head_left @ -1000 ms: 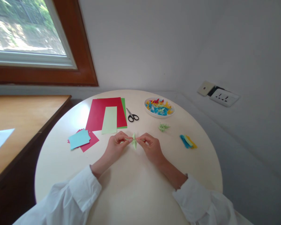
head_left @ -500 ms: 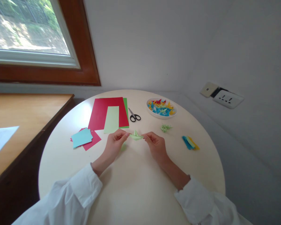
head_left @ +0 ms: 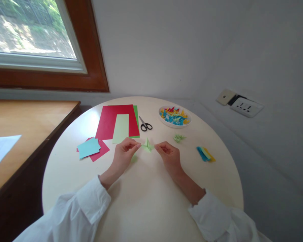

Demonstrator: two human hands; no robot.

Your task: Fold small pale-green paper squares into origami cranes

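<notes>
A pale green origami crane (head_left: 147,146) is held up over the round table between my two hands. My left hand (head_left: 125,152) pinches one end of it between thumb and forefinger. On the opposite end, my right hand (head_left: 169,156) has the same kind of pinch. The crane's middle stands up as a pointed peak. Partly hidden under my left hand lies a small light green paper piece (head_left: 134,158). Just right of my right hand is a small heap of folded green cranes (head_left: 178,138).
Behind my hands are red paper (head_left: 108,121), a pale green strip (head_left: 121,127) and black-handled scissors (head_left: 145,125). A white dish (head_left: 175,126) of colourful cranes stands at the back right. Blue cards (head_left: 89,148) lie left, folded coloured papers (head_left: 204,154) right.
The crane's middle has changed from a flatter boat-like shape to a taller, pointed one, with its lower part now hanging down. Both hands keep their pinch and have hardly moved.
</notes>
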